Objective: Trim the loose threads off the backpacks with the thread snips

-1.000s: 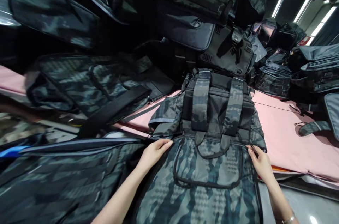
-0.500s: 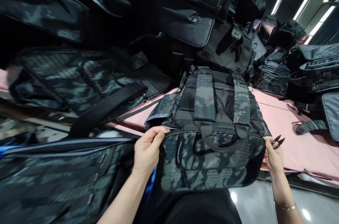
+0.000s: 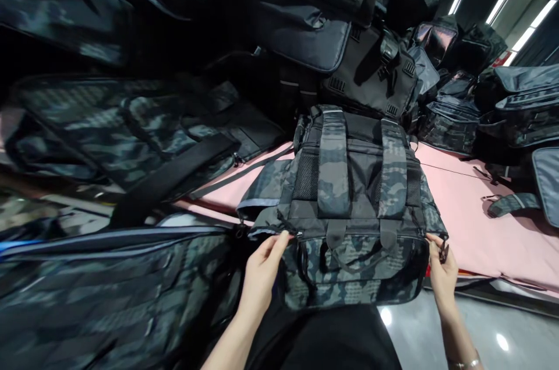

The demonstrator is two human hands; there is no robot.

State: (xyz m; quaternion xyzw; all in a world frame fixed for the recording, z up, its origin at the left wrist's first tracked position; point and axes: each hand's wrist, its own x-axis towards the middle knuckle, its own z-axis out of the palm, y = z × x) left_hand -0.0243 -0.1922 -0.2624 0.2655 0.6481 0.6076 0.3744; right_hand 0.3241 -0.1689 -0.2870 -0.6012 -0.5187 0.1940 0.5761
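On the pink bench [image 3: 467, 207], the backpack [image 3: 363, 175] flap [image 3: 356, 285] has dropped, its accessible edge pinched by fingers of left hand [image 3: 262, 274] and right hand [image 3: 443, 277], the latter holding snips [image 3: 443, 252].

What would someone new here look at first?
Probably the camouflage backpack just right of middle, shoulder straps facing up, with the left hand and right hand pinching either side of its near end. Next, the pink surface beneath it, bright against the dark bags piled behind.

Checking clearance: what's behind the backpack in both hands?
Behind the backpack, a dark bag shows, beside a grey flap. The backpack hides the bag's lowest part and what it rests on.
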